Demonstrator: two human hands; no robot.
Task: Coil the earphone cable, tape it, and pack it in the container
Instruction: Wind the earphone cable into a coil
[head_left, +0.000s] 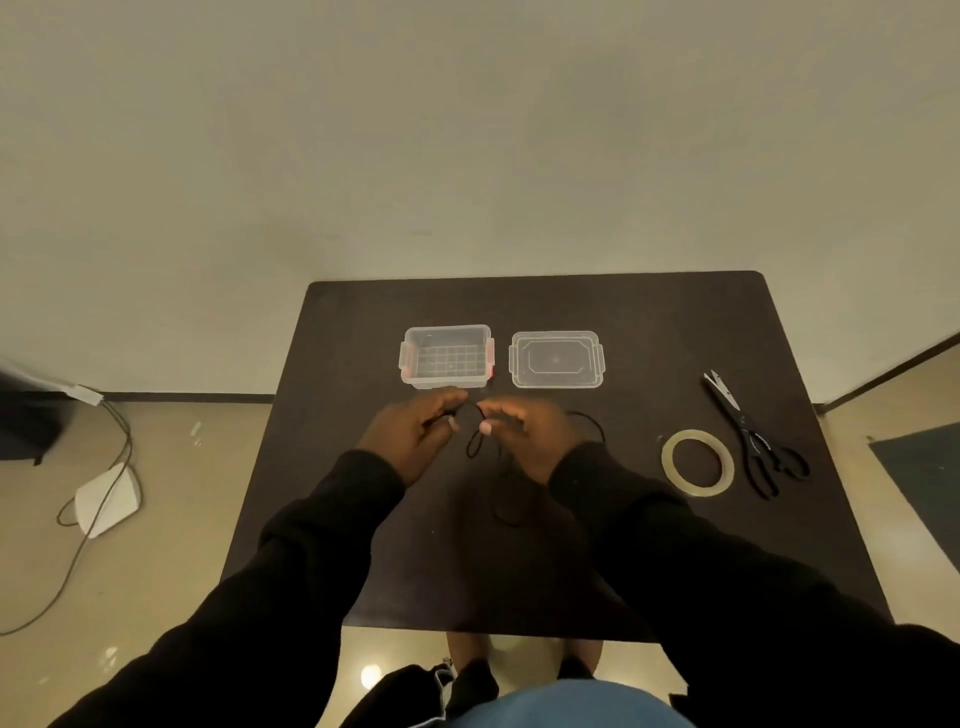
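Head view: worn high, looking forward and steeply down over dark table (649, 519).
Nearness: both sleeves close below, far wall beyond.
Shared ground: single view only.

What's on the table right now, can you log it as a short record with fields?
surface: dark table
left hand: pinching the earphone cable
right hand: fingers curled at the cable
cable state: loose loops, not yet coiled
container: open, empty
lid: lying flat, right of container
tape roll: untouched
scissors: right of tape
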